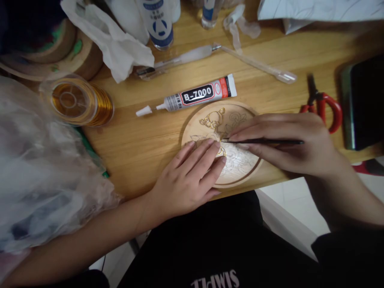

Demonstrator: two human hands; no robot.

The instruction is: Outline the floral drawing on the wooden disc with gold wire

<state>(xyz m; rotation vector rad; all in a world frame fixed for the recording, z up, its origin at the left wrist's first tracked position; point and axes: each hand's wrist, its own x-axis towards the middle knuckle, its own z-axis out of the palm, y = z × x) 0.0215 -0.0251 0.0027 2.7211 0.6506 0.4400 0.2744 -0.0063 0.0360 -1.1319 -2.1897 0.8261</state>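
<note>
A round wooden plate [237, 176] with a raised rim lies at the table's front edge, a pencilled floral drawing on it. Gold wire [212, 120] follows some of the drawn lines. My left hand [189, 176] rests on the plate with its fingers stretched out, covering its left part. In my right hand [288, 140] is a pair of black tweezers [264, 141], pinched between thumb and fingers. Their tips touch down near the plate's middle, beside my left fingertips and a curl of gold wire. Whether they grip wire there is too small to tell.
Behind the plate lies a B-7000 glue tube [201, 93]. A spool of gold wire [78, 102] and a plastic bag [45, 172] are to the left. Red-handled scissors [330, 110] and a dark phone [364, 104] are at right. A pen-like tool [186, 56], a pipette [258, 64] and a bottle [157, 24] are farther back.
</note>
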